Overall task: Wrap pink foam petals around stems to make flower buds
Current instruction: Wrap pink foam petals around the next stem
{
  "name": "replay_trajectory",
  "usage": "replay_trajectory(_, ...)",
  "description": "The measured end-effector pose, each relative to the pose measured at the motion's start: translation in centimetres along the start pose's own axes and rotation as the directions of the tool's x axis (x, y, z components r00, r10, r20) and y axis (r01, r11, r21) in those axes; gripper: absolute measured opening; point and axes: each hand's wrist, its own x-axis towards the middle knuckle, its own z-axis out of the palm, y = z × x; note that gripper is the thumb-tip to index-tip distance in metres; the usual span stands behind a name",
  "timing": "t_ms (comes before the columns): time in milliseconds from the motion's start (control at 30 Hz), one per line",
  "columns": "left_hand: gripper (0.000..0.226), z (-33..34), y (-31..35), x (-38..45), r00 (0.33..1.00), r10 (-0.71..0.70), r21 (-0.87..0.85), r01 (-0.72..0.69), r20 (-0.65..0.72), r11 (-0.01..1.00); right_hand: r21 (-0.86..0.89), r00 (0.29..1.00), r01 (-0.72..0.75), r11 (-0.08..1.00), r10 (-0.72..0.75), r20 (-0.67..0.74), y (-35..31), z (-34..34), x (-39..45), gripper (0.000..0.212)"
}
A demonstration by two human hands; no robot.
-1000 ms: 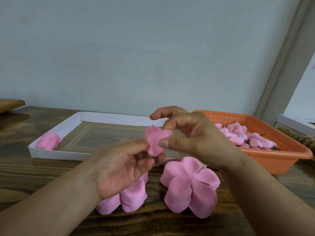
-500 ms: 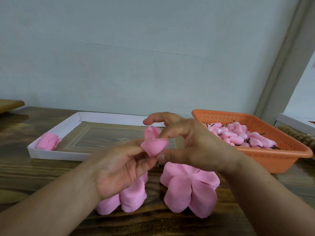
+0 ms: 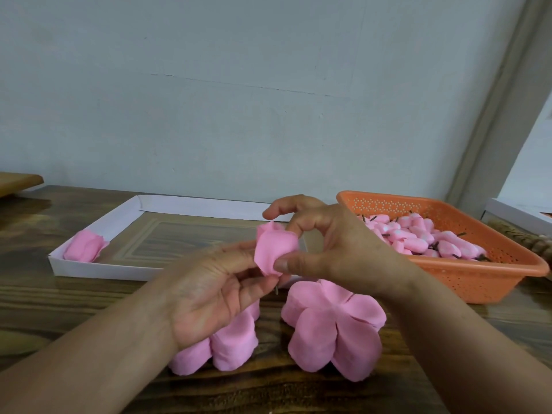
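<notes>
Fingers (image 3: 239, 249) of the left hand (image 3: 215, 294) and the thumb of the right hand (image 3: 337, 249) pinch one pink foam petal (image 3: 274, 249), curled around a thin dark stem (image 3: 277, 290) that pokes out below, held above the desk (image 3: 59, 309). Two stacks of flat petals (image 3: 331, 324) lie on the desk under the hands (the left stack partly hidden). An orange basket (image 3: 478, 279) of finished buds (image 3: 418, 237) sits to the right; a white tray (image 3: 98, 271) behind holds one pink piece (image 3: 83, 246).

Matt pink foam petals (image 3: 331, 327), glossy wooden table (image 3: 59, 297), perforated orange plastic basket (image 3: 484, 279).
</notes>
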Motion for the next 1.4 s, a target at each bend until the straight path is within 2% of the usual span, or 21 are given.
replay_trajectory(133, 0.034, -0.1, 0.0, -0.1, 1.000, 0.021, 0.057, -0.022, 0.004, 0.998, -0.093, 0.999, 0.052, 0.994, -0.052, -0.004, -0.2, 0.1, -0.1, 0.032)
replay_trajectory(333, 0.024, 0.0, -0.1, -0.2, 0.999, 0.039, 0.086, -0.039, -0.001, 0.996, -0.254, 0.976, 0.216, 0.943, -0.200, 0.088, -0.8, 0.0, -0.7, 0.031)
replay_trajectory(467, 0.027, 0.1, -0.2, -0.3, 0.999, 0.038, 0.106, -0.038, 0.010, 0.994, -0.138, 0.982, 0.179, 0.974, -0.170, 0.077, -0.9, -0.1, -0.6, 0.015)
replay_trajectory(600, 0.034, 0.0, -0.2, -0.3, 1.000, 0.021, 0.113, -0.022, 0.012, 0.993, -0.029, 0.990, 0.140, 0.990, -0.140, 0.027, -0.2, -0.2, -0.2, 0.010)
replay_trajectory(833, 0.040, -0.2, 0.3, -0.5, 0.999, -0.022, 0.146, 0.015, 0.048, 0.989, -0.102, 0.989, 0.147, 0.984, -0.147, 0.007, -0.5, -0.2, -0.3, 0.021)
replay_trajectory(1000, 0.033, -0.2, 0.5, -0.5, 0.995, -0.044, 0.152, 0.030, 0.090, 0.988, -0.100, 0.989, 0.141, 0.985, -0.136, 0.050, -0.2, -0.5, -0.2, 0.027)
replay_trajectory(1133, 0.038, -0.1, 0.3, -0.7, 0.987, 0.003, 0.203, -0.037, 0.163, 0.979, -0.122, 0.991, 0.132, 0.984, -0.128, 0.039, -0.1, -0.6, -0.2, 0.021)
replay_trajectory(1267, 0.034, 0.2, -0.3, -0.7, 0.993, 0.087, 0.255, -0.105, 0.081, 0.961, -0.167, 0.991, 0.136, 0.976, -0.131, 0.038, -0.2, -0.4, -0.2, 0.026)
replay_trajectory(1400, 0.032, 0.3, -0.1, -0.7, 0.993, 0.091, 0.178, -0.104, 0.080, 0.979, 0.091, 0.989, 0.144, 0.985, -0.142, -0.027, 0.0, -1.3, -0.2, 0.020)
